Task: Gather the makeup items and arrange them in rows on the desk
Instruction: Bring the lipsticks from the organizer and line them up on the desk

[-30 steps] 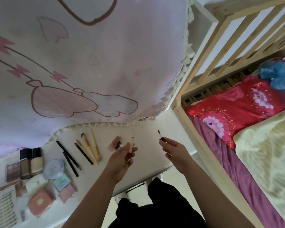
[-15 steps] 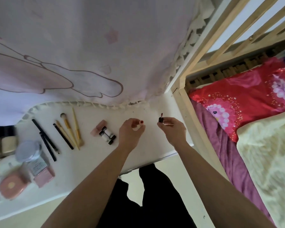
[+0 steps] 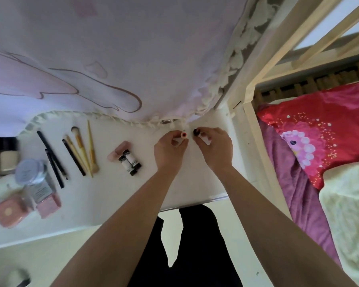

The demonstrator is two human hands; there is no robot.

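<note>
My left hand (image 3: 170, 149) pinches a pale lip-gloss tube (image 3: 182, 135) whose red open mouth points right. My right hand (image 3: 214, 147) pinches its dark wand cap (image 3: 195, 132) a finger's width from the tube, over the far right of the white desk (image 3: 112, 195). To the left lie two small white tubes with black caps (image 3: 130, 161) beside a pink lipstick (image 3: 117, 151). Several brushes (image 3: 84, 151) and black pencils (image 3: 54, 160) lie in a row further left. Compacts, a jar (image 3: 28, 171) and foundation bottles (image 3: 3, 162) crowd the left end.
A pink printed curtain (image 3: 112, 48) with lace trim hangs over the desk's far edge. A wooden bed frame (image 3: 249, 112) stands directly right, holding a red pillow (image 3: 319, 125) and yellow blanket (image 3: 348, 214). Dark trousers (image 3: 184, 245) show below the desk's front edge.
Both hands moved forward and closer together, bringing the wand cap up to the tube's mouth; a second ago they were apart with the red wand exposed. The camera tilted closer to the desk.
</note>
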